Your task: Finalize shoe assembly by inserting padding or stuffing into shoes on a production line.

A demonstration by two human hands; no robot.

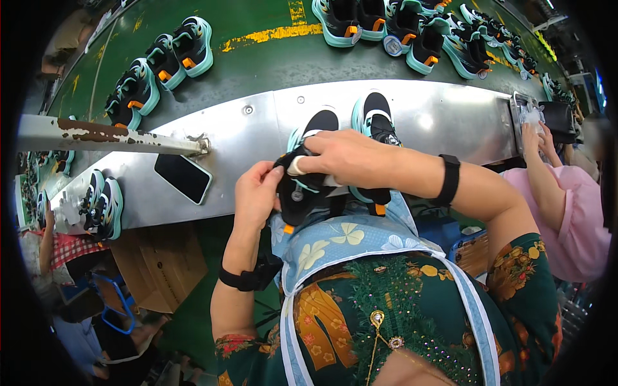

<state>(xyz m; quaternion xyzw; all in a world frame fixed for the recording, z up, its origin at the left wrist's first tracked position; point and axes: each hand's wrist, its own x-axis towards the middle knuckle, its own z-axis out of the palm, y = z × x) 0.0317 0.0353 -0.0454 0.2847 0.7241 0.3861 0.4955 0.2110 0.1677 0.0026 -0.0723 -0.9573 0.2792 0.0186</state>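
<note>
The black-and-mint shoe [297, 207] lies toe outward at the tabletop's [235, 132] near edge; the left hand's [254, 193] fingers pinch its collar; the right hand's [344, 154] curl over its opening, grip unclear; a slackened pinch could let the heel slip lapward; knuckles hide the laces.
</note>
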